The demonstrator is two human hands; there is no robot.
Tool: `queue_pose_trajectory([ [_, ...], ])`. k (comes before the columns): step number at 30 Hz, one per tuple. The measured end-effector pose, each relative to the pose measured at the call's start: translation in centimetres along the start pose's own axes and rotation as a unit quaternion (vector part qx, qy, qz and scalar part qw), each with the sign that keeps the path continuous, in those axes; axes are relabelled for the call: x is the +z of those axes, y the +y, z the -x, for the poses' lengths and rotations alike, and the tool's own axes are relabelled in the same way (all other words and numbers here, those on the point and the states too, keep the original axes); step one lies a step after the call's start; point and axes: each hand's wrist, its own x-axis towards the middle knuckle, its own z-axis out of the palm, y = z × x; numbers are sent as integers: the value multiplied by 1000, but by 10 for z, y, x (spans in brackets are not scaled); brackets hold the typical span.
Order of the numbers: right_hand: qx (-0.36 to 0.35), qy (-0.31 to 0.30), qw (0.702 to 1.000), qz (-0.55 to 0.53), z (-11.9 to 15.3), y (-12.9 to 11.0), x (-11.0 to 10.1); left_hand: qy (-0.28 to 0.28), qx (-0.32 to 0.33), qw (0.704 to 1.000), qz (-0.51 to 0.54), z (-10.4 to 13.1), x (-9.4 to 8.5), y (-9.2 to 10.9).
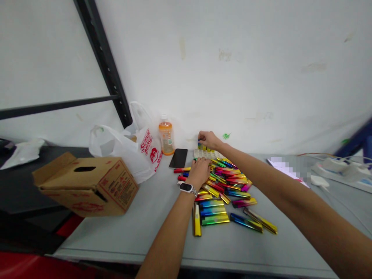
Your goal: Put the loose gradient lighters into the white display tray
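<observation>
Many shiny metallic-coloured lighters (216,211) lie in a loose pile on the grey table, some side by side in a short row at the front. My left hand (200,171), with a smart band at its wrist, is on the left part of the pile. Its fingers bend down over the lighters and appear closed on one; the tips are partly hidden. Behind the pile sits a pale tray with holes (198,154), with several lighters upright at its back. My right hand (208,139) pinches a lighter (199,144) upright at the tray's back left corner.
To the left are a cardboard box (116,186), a white plastic bag (139,155), an orange drink bottle (166,137) and a black phone (178,158). A power strip (345,172) with cables and a blurred sheet (287,170) lie right. A white wall (232,77) rises behind.
</observation>
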Motion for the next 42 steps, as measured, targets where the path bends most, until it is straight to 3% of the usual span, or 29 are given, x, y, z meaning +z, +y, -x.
queue_pose_trajectory([
  [14,-13,-62,993,98,3,-6,-19,2,-8,1000,7,-2,-4,-4],
  [20,-53,-31,967,246,13,-20,-26,13,-32,999,-6,-3,-5,-15],
  [30,-36,-96,945,309,37,-22,-28,-14,-34,999,-15,-7,-11,-19],
  [36,7,3,969,245,64,-20,-29,-40,-38,998,-2,-9,-19,-17],
  [42,21,90,985,143,104,-16,-34,-82,-53,995,14,-23,-13,-24],
])
